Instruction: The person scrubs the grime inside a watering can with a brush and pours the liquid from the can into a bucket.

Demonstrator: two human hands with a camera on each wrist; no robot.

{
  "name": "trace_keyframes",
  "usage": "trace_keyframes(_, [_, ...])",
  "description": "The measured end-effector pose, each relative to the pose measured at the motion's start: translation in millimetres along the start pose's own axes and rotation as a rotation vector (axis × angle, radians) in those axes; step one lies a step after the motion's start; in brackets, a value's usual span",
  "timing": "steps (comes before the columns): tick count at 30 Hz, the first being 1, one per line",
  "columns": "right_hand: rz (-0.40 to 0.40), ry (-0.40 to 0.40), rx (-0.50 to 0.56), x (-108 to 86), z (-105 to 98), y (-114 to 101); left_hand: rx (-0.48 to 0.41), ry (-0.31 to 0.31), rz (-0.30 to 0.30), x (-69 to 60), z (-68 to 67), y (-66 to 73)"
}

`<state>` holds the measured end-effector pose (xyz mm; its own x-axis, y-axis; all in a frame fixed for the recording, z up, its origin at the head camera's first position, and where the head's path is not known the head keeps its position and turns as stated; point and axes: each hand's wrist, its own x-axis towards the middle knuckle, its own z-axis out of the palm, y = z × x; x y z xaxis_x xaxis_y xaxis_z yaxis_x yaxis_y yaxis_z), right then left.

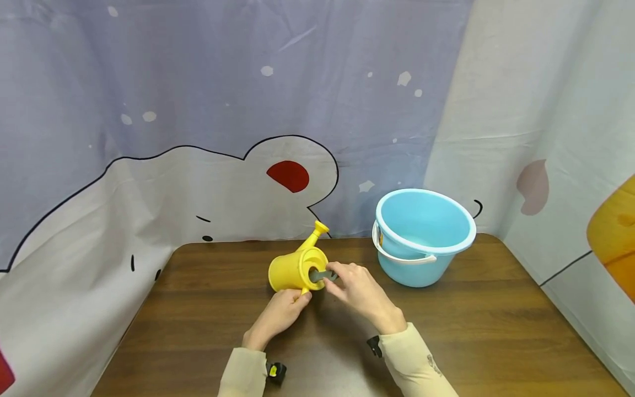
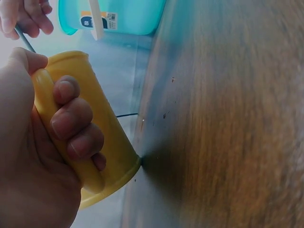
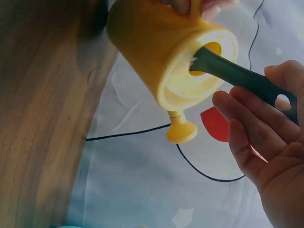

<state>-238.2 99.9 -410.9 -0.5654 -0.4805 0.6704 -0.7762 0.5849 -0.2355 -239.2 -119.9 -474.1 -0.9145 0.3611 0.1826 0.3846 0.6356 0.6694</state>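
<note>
A yellow watering can (image 1: 286, 271) is tilted on its side, its opening facing right in the head view. My left hand (image 1: 280, 315) grips its handle (image 2: 47, 109), fingers curled round it in the left wrist view. My right hand (image 1: 361, 291) pinches the holed end of a dark green-grey brush-like tool (image 3: 237, 73); the tool's other end is inside the can's opening, where a bit of white shows and the rest is hidden. The spout (image 3: 181, 129) points away from me, toward the curtain.
A light blue bucket (image 1: 419, 270) with a white handle (image 1: 407, 260) stands at the back right of the brown wooden table (image 1: 198, 331). A printed curtain (image 1: 198, 110) hangs behind the table and along its sides.
</note>
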Motion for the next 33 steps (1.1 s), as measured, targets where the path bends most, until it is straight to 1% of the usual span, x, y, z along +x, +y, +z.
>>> trace_keyframes(4, [0.012,-0.006,-0.007,-0.6,2,0,-0.007,0.002,-0.003,-0.3,-0.2,0.4])
trace_keyframes(11, [0.055,-0.009,0.028,-4.7,14,2,-0.008,-0.003,-0.001,-1.5,1.8,-1.1])
trace_keyframes(15, [0.069,-0.011,-0.003,-6.2,21,5,-0.002,-0.017,-0.004,-1.2,2.9,-1.6])
trace_keyframes(19, [0.074,-0.038,-0.003,-6.1,25,5,-0.011,-0.015,-0.006,-1.1,2.8,-0.9])
trace_keyframes(25, [0.076,-0.061,0.004,-5.8,22,3,-0.009,-0.025,-0.015,-0.9,3.9,-2.6])
trace_keyframes(29, [0.091,-0.04,0.028,-3.8,15,2,-0.013,-0.02,-0.016,-1.3,3.3,-2.6])
trace_keyframes(33, [0.091,0.002,0.022,-0.8,5,0,-0.017,-0.011,-0.012,-0.7,2.1,-0.9])
